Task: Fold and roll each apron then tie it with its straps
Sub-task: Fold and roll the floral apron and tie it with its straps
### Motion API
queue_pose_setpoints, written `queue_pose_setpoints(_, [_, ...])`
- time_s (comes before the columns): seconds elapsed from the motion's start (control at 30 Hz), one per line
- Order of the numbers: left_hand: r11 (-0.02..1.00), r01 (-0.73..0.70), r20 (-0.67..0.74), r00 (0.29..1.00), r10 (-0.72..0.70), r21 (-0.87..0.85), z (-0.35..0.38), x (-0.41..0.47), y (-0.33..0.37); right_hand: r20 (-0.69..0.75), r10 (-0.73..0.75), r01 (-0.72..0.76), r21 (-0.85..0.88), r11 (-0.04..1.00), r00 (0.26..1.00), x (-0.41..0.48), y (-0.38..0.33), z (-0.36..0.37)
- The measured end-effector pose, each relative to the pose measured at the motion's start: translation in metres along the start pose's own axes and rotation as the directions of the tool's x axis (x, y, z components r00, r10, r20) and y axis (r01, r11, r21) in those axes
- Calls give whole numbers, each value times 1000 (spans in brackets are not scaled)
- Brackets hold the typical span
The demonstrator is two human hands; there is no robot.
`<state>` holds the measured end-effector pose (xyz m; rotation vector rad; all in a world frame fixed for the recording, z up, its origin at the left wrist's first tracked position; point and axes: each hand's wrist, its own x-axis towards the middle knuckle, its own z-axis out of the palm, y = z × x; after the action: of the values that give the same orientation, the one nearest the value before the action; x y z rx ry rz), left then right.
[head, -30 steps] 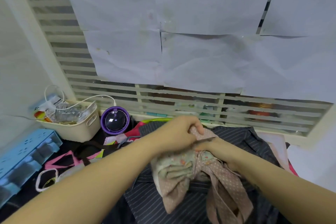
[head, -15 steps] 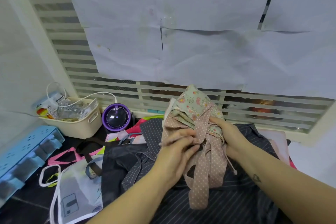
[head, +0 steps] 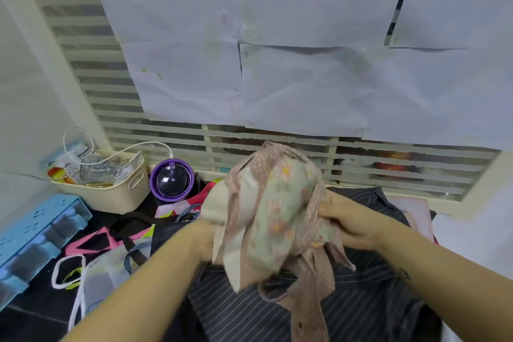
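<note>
A rolled floral apron [head: 273, 214] with pink dotted straps [head: 311, 297] is held up in front of me, above a dark striped apron [head: 361, 311] spread on the surface. My left hand [head: 205, 239] grips the roll's left end, mostly hidden behind the cloth. My right hand [head: 352, 225] grips its right side, where the straps gather. Loose strap ends hang down below the roll.
A cream basket [head: 116, 191] with a white cable stands at the back left, beside a purple round device [head: 172, 183]. A blue plastic crate [head: 30, 233] lies at the left edge. Colourful bags [head: 111, 261] with pink and white handles lie left of the striped apron.
The bundle went from low on the striped apron to raised, then turned sideways between my hands. My left hand moved from the straps to the roll's left end.
</note>
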<state>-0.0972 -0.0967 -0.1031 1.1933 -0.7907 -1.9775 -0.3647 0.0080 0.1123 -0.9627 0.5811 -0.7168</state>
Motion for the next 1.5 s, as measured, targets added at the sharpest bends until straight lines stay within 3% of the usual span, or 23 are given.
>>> queue_pose_setpoints(0.03, [988, 24, 52, 998, -32, 155, -29, 19, 4, 44, 55, -49, -132, 990, 998, -5, -6, 4])
queue_pose_setpoints(0.07, [948, 68, 6, 997, -73, 312, -31, 4, 22, 69, 125, -95, -328, 940, 990, -8, -9, 4])
queue_pose_setpoints(0.1, [868, 68, -58, 997, -45, 492, 3, -48, 53, 46, 171, -121, -529, 840, 984, -8, -12, 2])
queue_pose_setpoints(0.13, [784, 4, 18, 1000, -19, 621, 66, -112, 91, 32, 173, -105, -685, 721, 984, -7, -12, 0])
queue_pose_setpoints(0.2, [700, -125, 167, 986, 9, 703, 114, -155, 106, -3, 137, -74, -850, 521, 991, 2, -8, -8])
queue_pose_setpoints(0.27, [681, -131, 125, 990, 59, 721, 136, -169, 107, -87, 82, -112, -915, 387, 993, 10, 8, -19])
queue_pose_setpoints(0.33, [720, -130, 18, 987, 161, 681, 135, -163, 90, -196, 55, -201, -888, 414, 979, 16, 35, -32])
queue_pose_setpoints(0.47, [763, -112, -116, 964, 238, 636, 124, -163, 35, -455, 126, -406, -595, 694, 882, 12, 89, -40])
queue_pose_setpoints(0.53, [776, -106, -157, 954, 256, 621, 120, -162, 9, -598, 98, -486, -532, 694, 795, 15, 111, -44])
queue_pose_setpoints(0.63, [620, -169, -50, 946, 320, 766, 122, -153, -20, -672, 150, -622, -547, 561, 725, 20, 143, -44])
queue_pose_setpoints(0.7, [533, -186, 18, 953, 304, 826, 125, -148, -35, -693, 215, -634, -431, 642, 689, 15, 165, -45])
queue_pose_setpoints(0.83, [427, -200, 107, 967, 232, 882, 127, -136, -58, -756, 133, -541, -323, 777, 641, 0, 174, -43])
queue_pose_setpoints(0.9, [320, -217, 136, 957, 257, 922, 133, -132, -67, -773, 88, -553, -364, 750, 628, -3, 176, -47])
queue_pose_setpoints(0.97, [301, -183, 68, 932, 355, 936, 137, -124, -76, -758, 78, -629, -474, 616, 647, -4, 177, -44])
queue_pose_setpoints(1.03, [376, -125, -36, 919, 394, 918, 140, -114, -78, -730, 71, -701, -617, 358, 680, -5, 180, -46])
queue_pose_setpoints(1.13, [434, -43, -119, 933, 341, 900, 149, -97, -73, -650, 101, -658, -747, 97, 753, -22, 174, -47])
queue_pose_setpoints(1.23, [380, -7, -138, 926, 351, 925, 160, -88, -70, -574, 146, -559, -818, -134, 805, -45, 151, -43])
queue_pose_setpoints(1.4, [252, 38, -131, 921, 366, 967, 165, -82, -76, -493, 178, -397, -829, -393, 852, -70, 115, -29])
queue_pose_setpoints(1.5, [141, 72, -122, 914, 388, 987, 171, -83, -82, -329, 136, -258, -889, -379, 934, -64, 106, -20])
